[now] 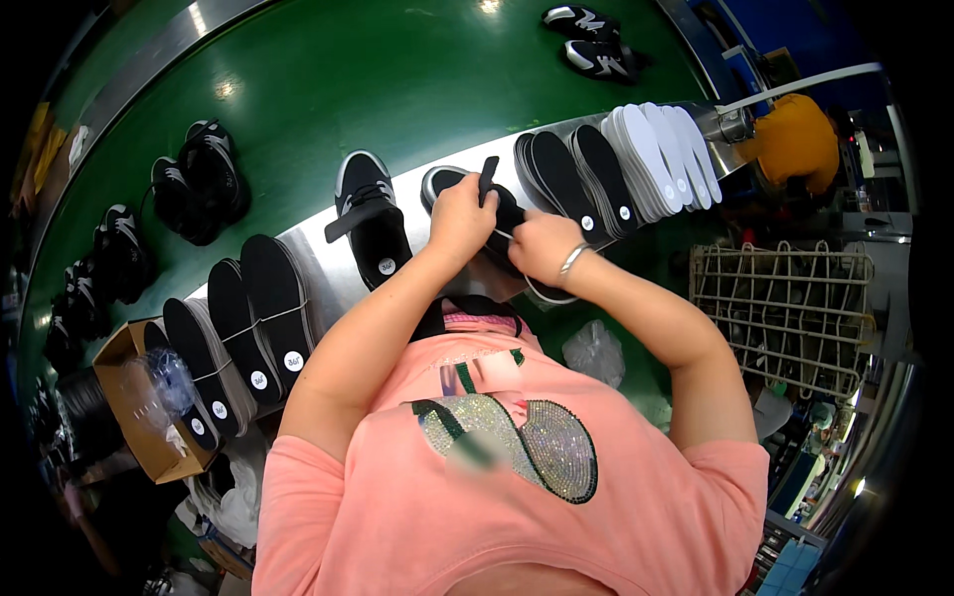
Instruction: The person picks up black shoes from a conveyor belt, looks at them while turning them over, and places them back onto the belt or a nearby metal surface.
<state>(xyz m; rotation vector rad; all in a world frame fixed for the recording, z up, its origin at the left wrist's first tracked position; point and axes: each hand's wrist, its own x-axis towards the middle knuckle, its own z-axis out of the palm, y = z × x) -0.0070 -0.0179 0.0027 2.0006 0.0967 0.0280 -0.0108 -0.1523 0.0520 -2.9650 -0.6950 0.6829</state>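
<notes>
A black shoe point(509, 211) with a pale toe edge lies in front of me on the metal ledge. My left hand point(461, 217) is closed at its opening, pinching the upright black tongue point(488, 177). My right hand point(546, 248) is closed beside it, on a thin pale cord-like strip point(503, 234) running toward the shoe; a pale loop shows below that hand. The shoe's inside is mostly hidden by my hands. Left of it stands another black shoe point(373, 223), its tongue folded out and a round white label on the insole inside.
Tied stacks of black insoles point(273, 298) line the ledge at left; more black insoles point(559, 174) and white insoles point(646, 149) lie at right. Shoes point(204, 179) rest on the green surface point(397, 70). A cardboard box point(124, 397) and wire rack point(785, 308) flank me.
</notes>
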